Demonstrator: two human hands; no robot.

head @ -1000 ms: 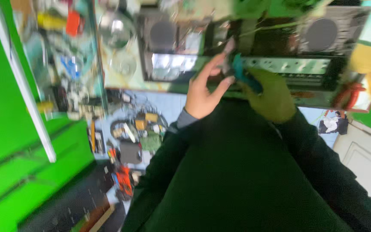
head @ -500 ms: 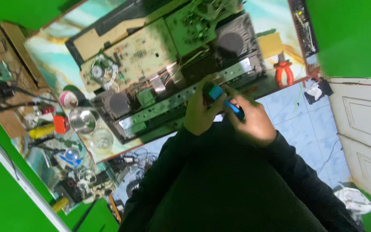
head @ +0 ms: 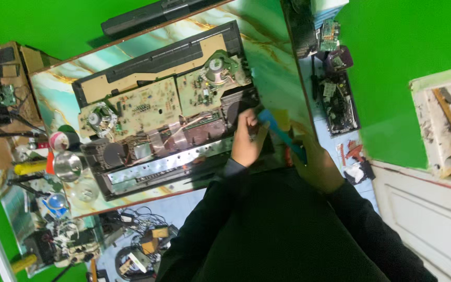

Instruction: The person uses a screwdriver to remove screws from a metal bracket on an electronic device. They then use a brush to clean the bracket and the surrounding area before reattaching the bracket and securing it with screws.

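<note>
A roll of tape [head: 58, 140], a yellow-handled tool [head: 30, 167] and a shiny metal bowl [head: 68, 165] sit at the marbled counter's [head: 272, 57] left end.

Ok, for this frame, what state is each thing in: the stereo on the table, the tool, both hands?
Stereo chassis: opened up, circuit boards exposed, lying flat on the marble-patterned table.
Blue-handled tool: gripped, tip pointing toward the chassis's near corner.
Right hand: closed around the tool's handle.
Left hand: resting on the chassis edge, fingers curled near the tool's tip.
Metal bowl: upright at the table's end.
</note>
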